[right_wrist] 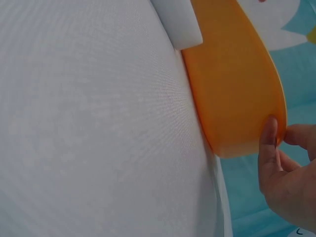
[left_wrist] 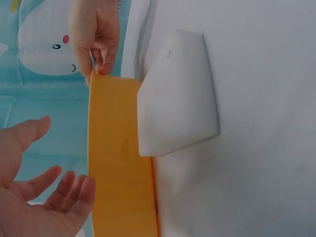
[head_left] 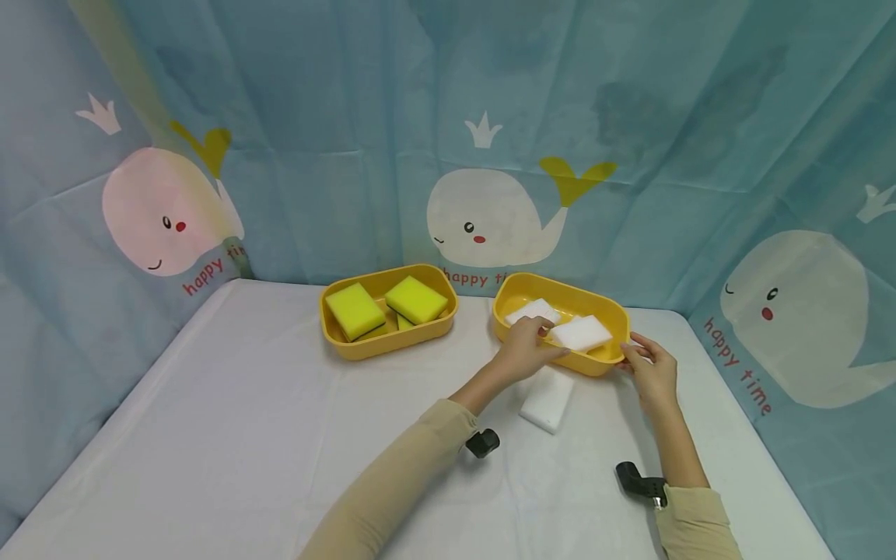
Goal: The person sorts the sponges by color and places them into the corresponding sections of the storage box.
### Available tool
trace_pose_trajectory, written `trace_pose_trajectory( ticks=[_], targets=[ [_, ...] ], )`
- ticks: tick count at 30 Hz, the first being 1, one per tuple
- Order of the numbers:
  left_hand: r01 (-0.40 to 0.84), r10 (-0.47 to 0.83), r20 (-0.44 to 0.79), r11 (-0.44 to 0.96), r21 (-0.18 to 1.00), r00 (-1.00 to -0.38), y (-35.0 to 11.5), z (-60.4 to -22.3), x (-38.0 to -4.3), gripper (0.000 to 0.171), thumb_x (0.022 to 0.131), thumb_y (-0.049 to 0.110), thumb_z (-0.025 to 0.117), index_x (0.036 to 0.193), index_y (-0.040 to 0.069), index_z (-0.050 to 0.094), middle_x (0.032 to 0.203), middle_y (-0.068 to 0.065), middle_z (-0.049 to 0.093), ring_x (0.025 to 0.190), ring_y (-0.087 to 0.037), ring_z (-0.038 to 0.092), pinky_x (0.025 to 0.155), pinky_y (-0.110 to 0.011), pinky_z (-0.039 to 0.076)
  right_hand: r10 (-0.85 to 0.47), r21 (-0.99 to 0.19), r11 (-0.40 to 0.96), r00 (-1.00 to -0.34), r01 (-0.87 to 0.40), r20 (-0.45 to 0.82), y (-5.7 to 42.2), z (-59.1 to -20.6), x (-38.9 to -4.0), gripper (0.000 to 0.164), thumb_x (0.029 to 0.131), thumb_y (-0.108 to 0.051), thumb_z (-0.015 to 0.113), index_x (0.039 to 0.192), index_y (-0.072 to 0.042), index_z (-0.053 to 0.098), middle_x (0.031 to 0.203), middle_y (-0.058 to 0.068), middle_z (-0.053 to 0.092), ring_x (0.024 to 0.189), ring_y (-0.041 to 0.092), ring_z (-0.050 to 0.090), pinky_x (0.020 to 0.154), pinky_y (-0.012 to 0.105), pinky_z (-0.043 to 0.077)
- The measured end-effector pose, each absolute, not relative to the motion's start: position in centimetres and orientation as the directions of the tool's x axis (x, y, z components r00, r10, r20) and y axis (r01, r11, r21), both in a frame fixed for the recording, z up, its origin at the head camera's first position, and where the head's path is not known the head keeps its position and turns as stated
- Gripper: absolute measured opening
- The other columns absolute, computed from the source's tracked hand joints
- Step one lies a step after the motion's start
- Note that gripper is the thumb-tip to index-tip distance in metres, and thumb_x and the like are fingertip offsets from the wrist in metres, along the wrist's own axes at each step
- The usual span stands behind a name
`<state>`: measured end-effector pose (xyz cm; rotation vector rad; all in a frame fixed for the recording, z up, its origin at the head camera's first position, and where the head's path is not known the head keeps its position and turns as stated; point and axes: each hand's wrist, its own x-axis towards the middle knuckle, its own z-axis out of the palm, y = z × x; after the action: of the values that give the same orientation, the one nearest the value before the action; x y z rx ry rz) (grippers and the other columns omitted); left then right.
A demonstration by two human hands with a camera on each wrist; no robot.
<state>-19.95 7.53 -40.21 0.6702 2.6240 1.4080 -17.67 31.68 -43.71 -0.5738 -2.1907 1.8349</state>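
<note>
My right hand (head_left: 654, 375) pinches the right end of a yellow plastic tray (head_left: 514, 288), thumb (right_wrist: 268, 140) outside the wall and fingers over the rim. Two white sponges, one at the left (head_left: 535, 311) and one at the right (head_left: 582, 333), lie inside it. Over the tray's front left rim hovers my left hand (head_left: 523, 350); in the left wrist view its thumb and fingers (left_wrist: 59, 195) are apart with nothing between them. Another white sponge (head_left: 547, 400) is on the table, leaning against the tray's front wall in the left wrist view.
To the left stands a second yellow tray (head_left: 381, 348) with several yellow-green sponges, including one at its left (head_left: 355, 311). A blue curtain (head_left: 336, 194) with whale prints rises behind the white-covered table (head_left: 245, 435).
</note>
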Motion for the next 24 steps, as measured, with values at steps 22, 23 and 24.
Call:
trace_pose_trajectory(
  ticks=[22, 23, 24],
  targets=[
    [0.294, 0.39, 0.122, 0.421, 0.858, -0.913, 7.0, -43.6, -17.1, 0.055, 0.092, 0.023, 0.085, 0.135, -0.003, 0.063, 0.131, -0.019, 0.062, 0.114, -0.028, 0.061, 0.093, -0.028, 0.053, 0.446, -0.969, 0.167, -0.891, 0.181, -0.09, 31.5, -43.8, -17.7, 0.053, 0.108, -0.013, 0.059, 0.156, 0.004, 0.045, 0.109, 0.005, 0.051, 0.071, -0.002, 0.061, 0.071, 0.01, 0.057],
    [0.301, 0.394, 0.123, 0.431, 0.851, -0.911, 7.0, -43.8, -17.0, 0.055, 0.092, 0.024, 0.085, 0.135, -0.003, 0.063, 0.129, -0.018, 0.063, 0.114, -0.027, 0.061, 0.093, -0.028, 0.053, 0.447, -0.968, 0.17, -0.89, 0.183, -0.09, 31.5, -43.8, -17.7, 0.053, 0.108, -0.013, 0.059, 0.156, 0.004, 0.045, 0.11, 0.005, 0.05, 0.071, -0.002, 0.061, 0.071, 0.01, 0.057],
    [0.308, 0.399, 0.124, 0.439, 0.844, -0.909, 7.0, -43.9, -17.0, 0.055, 0.092, 0.024, 0.085, 0.134, -0.003, 0.063, 0.128, -0.018, 0.063, 0.113, -0.027, 0.06, 0.093, -0.028, 0.052, 0.447, -0.968, 0.172, -0.89, 0.184, -0.09, 31.5, -43.8, -17.7, 0.053, 0.109, -0.013, 0.059, 0.156, 0.004, 0.045, 0.11, 0.006, 0.05, 0.072, -0.002, 0.061, 0.071, 0.01, 0.057]
  ],
)
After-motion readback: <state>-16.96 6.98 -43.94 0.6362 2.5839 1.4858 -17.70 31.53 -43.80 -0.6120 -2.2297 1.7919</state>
